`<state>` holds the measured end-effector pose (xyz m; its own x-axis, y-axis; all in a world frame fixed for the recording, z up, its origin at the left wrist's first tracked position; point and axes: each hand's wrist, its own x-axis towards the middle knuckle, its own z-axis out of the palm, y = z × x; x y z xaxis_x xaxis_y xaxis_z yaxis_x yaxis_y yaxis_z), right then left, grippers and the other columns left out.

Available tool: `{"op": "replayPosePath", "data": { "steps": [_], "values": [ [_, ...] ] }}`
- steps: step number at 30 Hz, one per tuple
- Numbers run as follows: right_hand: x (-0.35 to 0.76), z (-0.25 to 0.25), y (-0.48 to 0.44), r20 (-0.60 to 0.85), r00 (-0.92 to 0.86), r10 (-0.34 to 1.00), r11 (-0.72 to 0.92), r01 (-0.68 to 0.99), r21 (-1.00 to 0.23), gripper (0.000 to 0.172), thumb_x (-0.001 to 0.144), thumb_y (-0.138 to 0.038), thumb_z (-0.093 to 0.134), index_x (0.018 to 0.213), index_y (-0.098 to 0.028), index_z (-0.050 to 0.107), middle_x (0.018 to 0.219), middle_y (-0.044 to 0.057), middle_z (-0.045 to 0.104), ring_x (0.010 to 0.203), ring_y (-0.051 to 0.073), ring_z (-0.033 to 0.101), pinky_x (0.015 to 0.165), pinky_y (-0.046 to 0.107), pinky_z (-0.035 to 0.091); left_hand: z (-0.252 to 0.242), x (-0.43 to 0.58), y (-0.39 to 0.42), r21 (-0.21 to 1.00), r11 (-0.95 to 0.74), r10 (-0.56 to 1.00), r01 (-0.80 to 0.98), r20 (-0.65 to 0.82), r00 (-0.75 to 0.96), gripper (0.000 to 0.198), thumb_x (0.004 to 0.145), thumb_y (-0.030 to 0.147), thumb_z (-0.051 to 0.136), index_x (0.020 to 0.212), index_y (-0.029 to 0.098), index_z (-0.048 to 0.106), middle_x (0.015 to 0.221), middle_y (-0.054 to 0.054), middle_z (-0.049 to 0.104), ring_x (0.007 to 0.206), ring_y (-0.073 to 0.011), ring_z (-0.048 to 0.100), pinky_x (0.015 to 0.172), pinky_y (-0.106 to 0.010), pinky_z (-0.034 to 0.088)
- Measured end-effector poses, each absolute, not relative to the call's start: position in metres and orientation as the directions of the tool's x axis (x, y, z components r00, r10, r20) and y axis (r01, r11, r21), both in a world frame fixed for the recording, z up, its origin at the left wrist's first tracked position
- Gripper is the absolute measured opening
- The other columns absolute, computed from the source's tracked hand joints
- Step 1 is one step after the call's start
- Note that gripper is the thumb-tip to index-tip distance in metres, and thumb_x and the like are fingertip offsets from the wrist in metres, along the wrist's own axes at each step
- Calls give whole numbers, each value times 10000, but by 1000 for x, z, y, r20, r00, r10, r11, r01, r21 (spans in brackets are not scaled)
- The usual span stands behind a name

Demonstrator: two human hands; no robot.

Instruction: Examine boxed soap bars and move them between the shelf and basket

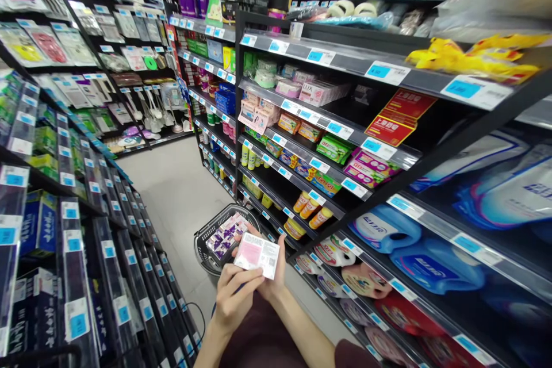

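Right: tall shelf unit (348,63), tiers stocked to the front edges; blue detergent bottles (435,264) on a lower tier, nearer end. Left: facing rack (71,276), its rails tagged with prices. Aisle floor (168,184) runs between them.

Dark basket (197,248) stands at the foot of the shelf unit; contact with the unit's lower front edge cannot be told. Inside, purple-and-white packs (224,238) lie along the basket's length; its near right corner is masked by the hands.

Right hand (276,282): cupped under the small white-and-pink box (256,253), thumb along the box's right edge, fingertips showing past the far edge. Left hand (237,293): fingers bent, tips on the near edge of the same box. Box is raised, printed face up, in view in front of the basket's near right corner.

Step in hand (judged): inspecting the print. Next move, as judged: the right hand's support must hold while the left shifts its fingers, whether to turn the box or release it.
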<state>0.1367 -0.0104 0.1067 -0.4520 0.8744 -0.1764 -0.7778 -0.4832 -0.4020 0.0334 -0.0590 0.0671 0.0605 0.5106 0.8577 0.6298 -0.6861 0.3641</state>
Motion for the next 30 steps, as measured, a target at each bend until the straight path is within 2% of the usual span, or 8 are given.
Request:
{"op": "replayPosePath", "data": {
  "steps": [8,14,21,30],
  "values": [
    [137,109,-11,-155,-441,884,-463,-785,-410,814,853,-783,373,1377,-185,548,1089,136,726,828,264,696,793,415,541,68,35,-58,359,-691,495,628,868,49,327,793,-49,683,1000,199,728,896,-50,771,753,-170,642,674,-326,520],
    [139,103,-10,-128,-458,880,-467,-782,-413,750,880,-731,403,1380,-189,543,1083,129,730,872,267,700,835,424,536,72,36,-57,365,-689,492,626,870,35,321,797,-55,667,982,202,722,883,-47,768,759,-169,637,673,-324,522],
    [139,98,-9,-186,-440,878,-477,-781,-403,719,868,-713,441,1333,-184,583,1083,129,738,957,296,698,845,451,548,72,36,-57,377,-682,507,627,861,33,292,822,-26,650,978,212,717,880,-44,769,753,-165,651,677,-320,530],
    [139,92,-9,-207,-432,878,-479,-774,-415,689,879,-696,436,1315,-188,597,1093,126,739,972,298,700,848,451,551,69,34,-57,388,-689,515,612,856,36,311,821,-36,645,1005,205,715,895,-57,763,785,-177,658,699,-335,534]
  ]
}}
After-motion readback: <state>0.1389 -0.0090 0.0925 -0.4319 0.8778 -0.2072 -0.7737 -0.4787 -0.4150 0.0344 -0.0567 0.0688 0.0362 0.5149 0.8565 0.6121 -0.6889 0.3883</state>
